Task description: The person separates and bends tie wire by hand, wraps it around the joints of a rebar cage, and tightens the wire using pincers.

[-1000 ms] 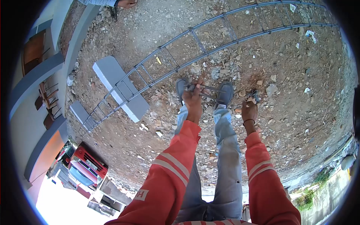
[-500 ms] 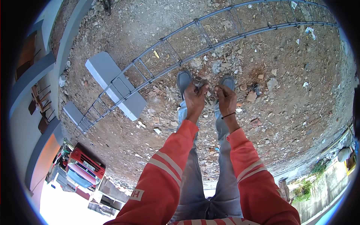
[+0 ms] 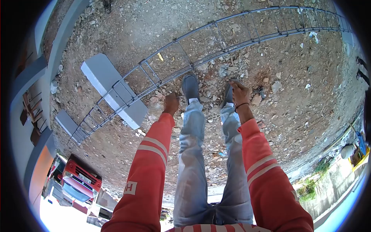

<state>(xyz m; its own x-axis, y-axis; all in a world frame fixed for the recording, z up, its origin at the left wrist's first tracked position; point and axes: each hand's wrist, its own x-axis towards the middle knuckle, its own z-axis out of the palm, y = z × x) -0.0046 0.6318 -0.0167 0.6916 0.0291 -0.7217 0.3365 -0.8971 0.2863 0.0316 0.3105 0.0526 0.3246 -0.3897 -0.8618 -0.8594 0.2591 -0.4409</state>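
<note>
My left hand (image 3: 171,103) is closed in a fist, left of my left shoe (image 3: 190,88). Anything inside it is hidden from me. Over by my right shoe (image 3: 228,95), my right hand (image 3: 241,94) has its fingers pinched together, pointing up and left. What those fingertips hold, if anything, is too small to name. A dark band circles that wrist. Beyond both hands, apart from them, a long steel rebar cage (image 3: 210,58) with cross ties curves across the view.
A grey block (image 3: 98,71) and a smaller grey block (image 3: 69,124) lie under the cage's left end. Rubble and stones cover the ground (image 3: 293,100). A red vehicle (image 3: 79,178) stands lower left, by a building. A person's dark-clad legs (image 3: 362,69) show at the far right.
My hands have drawn apart: the left moved left and slightly down, the right a little right. The dark metal tool seen between them is no longer visible. The legs at far right have appeared.
</note>
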